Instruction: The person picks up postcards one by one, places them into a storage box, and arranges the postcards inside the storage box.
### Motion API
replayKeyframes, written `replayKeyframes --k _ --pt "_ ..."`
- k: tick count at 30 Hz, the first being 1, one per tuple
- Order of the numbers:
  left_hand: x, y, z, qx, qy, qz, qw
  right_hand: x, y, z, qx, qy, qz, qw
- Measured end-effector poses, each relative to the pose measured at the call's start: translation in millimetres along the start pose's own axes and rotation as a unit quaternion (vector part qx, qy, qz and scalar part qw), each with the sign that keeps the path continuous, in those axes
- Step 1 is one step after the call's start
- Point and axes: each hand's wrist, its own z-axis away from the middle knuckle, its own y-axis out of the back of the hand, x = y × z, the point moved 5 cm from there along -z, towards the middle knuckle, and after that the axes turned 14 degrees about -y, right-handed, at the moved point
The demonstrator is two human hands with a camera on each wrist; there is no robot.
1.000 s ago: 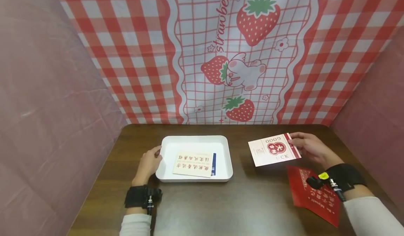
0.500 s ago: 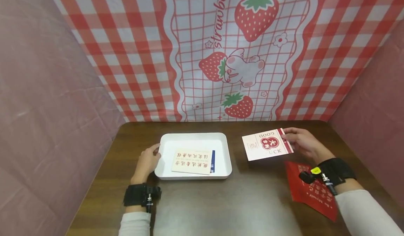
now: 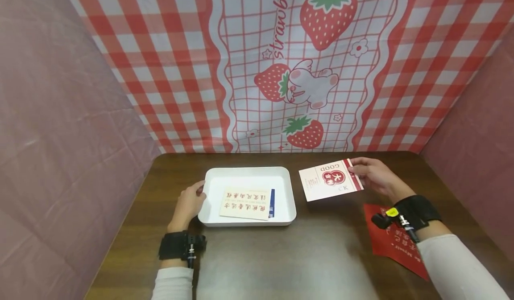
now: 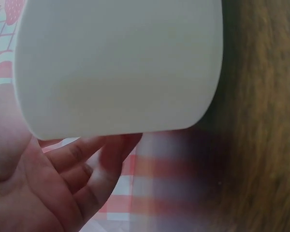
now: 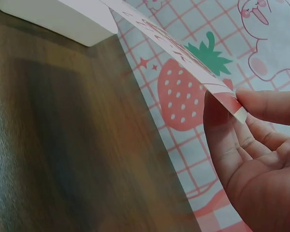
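Observation:
At the left end of a white tray, my left hand grips the edge, its fingers bent against the end wall in the left wrist view. Inside the tray lie a cream card printed with characters and a blue card mostly hidden under it. My right hand pinches a white card with red print by its red-banded edge, thumb on one face and forefinger on the other. That card hangs above the table, right of the tray, its shadow below.
A red printed sheet lies on the brown table below my right wrist, partly covered by it. Behind the table hangs a red-and-white strawberry cloth. Pink sheets flank both sides.
My right hand has carried the white card leftward, closer to the tray, over the last second. My left hand keeps its place at the tray's end. The head view has shifted slightly.

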Motion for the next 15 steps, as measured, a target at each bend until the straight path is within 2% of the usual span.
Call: replayKeyframes --k 8,15 --pt "-0.7 0.9 1.4 -0.004 0.007 0.006 1.0000 -5.2 -9.4 -2.6 -0.017 -0.002 -0.032 0.999" --pt "-1.4 1.9 0.9 -0.003 0.012 0.009 0.9999 -14.7 -5.0 -1.3 -0.011 0.014 -0.012 1.000"
